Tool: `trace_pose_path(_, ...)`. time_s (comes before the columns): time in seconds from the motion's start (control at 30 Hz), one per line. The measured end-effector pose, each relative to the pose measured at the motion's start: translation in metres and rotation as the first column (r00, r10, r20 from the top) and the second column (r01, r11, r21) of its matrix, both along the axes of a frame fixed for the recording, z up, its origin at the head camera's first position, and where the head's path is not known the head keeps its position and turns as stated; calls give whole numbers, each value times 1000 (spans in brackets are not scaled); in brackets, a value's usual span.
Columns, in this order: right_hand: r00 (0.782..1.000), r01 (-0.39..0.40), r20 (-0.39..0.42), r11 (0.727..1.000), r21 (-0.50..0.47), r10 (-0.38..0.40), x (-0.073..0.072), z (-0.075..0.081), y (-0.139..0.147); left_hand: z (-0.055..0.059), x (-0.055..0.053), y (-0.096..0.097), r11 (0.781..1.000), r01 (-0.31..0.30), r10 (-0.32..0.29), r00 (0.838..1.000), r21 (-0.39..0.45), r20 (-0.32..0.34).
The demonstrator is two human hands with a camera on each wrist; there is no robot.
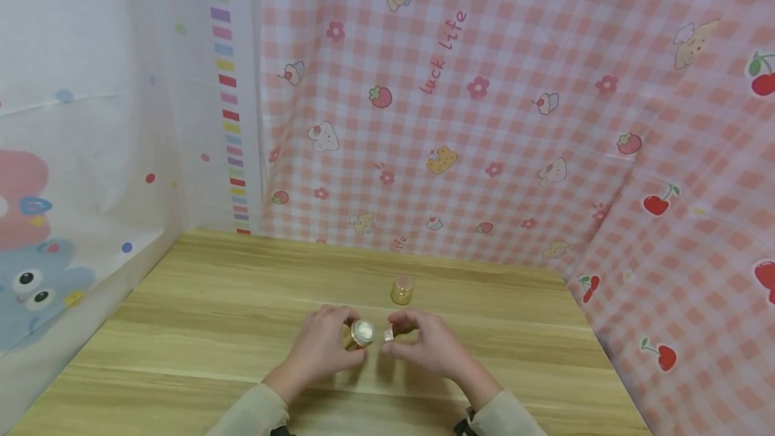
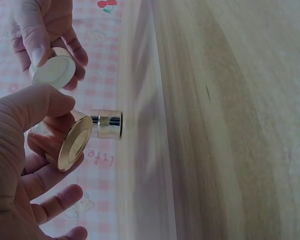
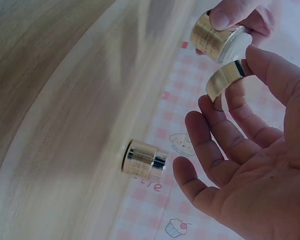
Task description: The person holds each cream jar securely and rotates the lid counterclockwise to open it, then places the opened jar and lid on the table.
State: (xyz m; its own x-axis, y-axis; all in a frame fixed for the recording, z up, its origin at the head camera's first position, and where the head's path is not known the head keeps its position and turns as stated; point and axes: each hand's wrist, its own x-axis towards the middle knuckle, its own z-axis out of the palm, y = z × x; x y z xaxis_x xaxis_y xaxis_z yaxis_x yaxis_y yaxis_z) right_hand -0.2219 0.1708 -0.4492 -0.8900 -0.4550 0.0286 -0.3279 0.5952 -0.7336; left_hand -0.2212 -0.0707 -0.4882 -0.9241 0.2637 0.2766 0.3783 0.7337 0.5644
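Note:
My left hand (image 1: 323, 342) grips a small gold jar (image 3: 211, 37) between thumb and fingers. The jar is tilted, its open mouth turned toward the right hand, with white (image 1: 364, 332) showing inside the rim. Across a narrow gap, my right hand (image 1: 431, 343) pinches a gold lid (image 3: 225, 81) by its edge with thumb and fingertips. That lid's pale inside (image 2: 55, 72) shows in the left wrist view. Beyond both hands, a second gold jar (image 1: 402, 290) stands upright on the table with its lid on.
The wood-grain table (image 1: 212, 328) runs back to a pink checked cloth (image 1: 460, 126) hung behind it. A white printed cloth (image 1: 91, 120) hangs on the left, and more checked cloth (image 1: 696, 274) on the right.

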Motion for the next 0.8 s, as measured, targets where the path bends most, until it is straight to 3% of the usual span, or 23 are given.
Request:
trace_pose_path(0.37,1000,-22,-1,998,67,22,-24,-19,-5,-9,-12,-7,995,-69,68,997,-66,-24)
trace_pose_path(0.57,1000,-1,11,991,137,-1,-38,-24,-19,-16,-23,-15,991,-112,114,993,-76,16)
trace_pose_path(0.8,999,51,7,991,123,-52,-52,-33,-43,-20,-40,-28,980,-169,173,984,-105,37)
